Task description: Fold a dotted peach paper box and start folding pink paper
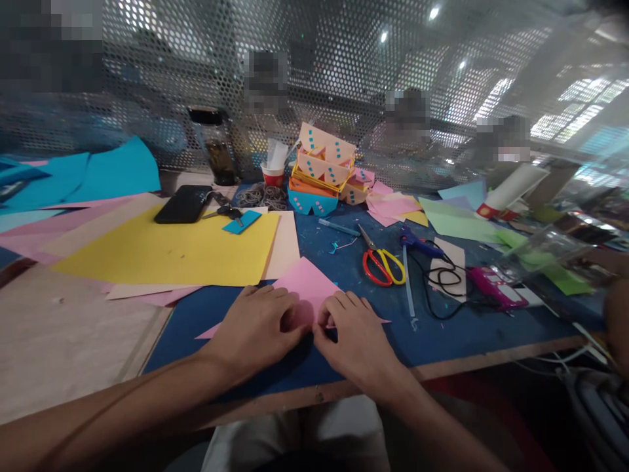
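Note:
A pink sheet of paper (309, 283) with pointed corners lies on the blue table near its front edge. My left hand (258, 324) rests on its left part, fingers curled, thumb at the paper's lower edge. My right hand (351, 331) lies on the right part, its thumb and forefinger closed at the same edge, beside my left thumb. Both hands grip the paper there. Its middle shows between them, and pink tips stick out past each hand. Red and yellow scissors (383, 262) lie open beyond my right hand.
Yellow paper (196, 252) holds a black phone (184, 204) and keys. Behind stand a bottle (219, 147), a paper cup (272, 174) and stacked paper crowns (324, 164). At right are a blue glue gun (420, 243) with its cable and a magenta device (496, 287).

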Tool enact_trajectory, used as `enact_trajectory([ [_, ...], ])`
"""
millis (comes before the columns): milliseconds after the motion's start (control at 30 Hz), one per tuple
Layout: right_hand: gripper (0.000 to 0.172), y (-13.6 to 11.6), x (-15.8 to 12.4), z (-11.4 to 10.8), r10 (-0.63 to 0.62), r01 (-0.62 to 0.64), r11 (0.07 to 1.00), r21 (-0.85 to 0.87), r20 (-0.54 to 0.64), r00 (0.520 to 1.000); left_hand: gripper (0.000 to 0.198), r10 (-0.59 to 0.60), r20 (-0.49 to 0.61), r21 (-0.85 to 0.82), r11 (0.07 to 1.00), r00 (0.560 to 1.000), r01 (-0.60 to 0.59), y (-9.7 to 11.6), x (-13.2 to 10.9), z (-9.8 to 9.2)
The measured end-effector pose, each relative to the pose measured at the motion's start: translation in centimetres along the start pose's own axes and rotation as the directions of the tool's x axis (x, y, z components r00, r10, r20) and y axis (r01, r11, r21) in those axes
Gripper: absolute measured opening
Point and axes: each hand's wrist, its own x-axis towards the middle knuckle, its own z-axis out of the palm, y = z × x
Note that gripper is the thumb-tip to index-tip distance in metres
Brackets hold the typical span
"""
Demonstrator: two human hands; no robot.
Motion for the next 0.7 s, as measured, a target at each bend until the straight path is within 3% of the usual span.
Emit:
enact_trajectory([
  [700,0.007,0.87,-0.53,-0.45,0.018,-0.019,0.999,-0.044,-0.009,1.0,0.022,0.009,-0.013,-0.013,1.0,1.0,-0.009,-0.34,-0.35,0.04],
])
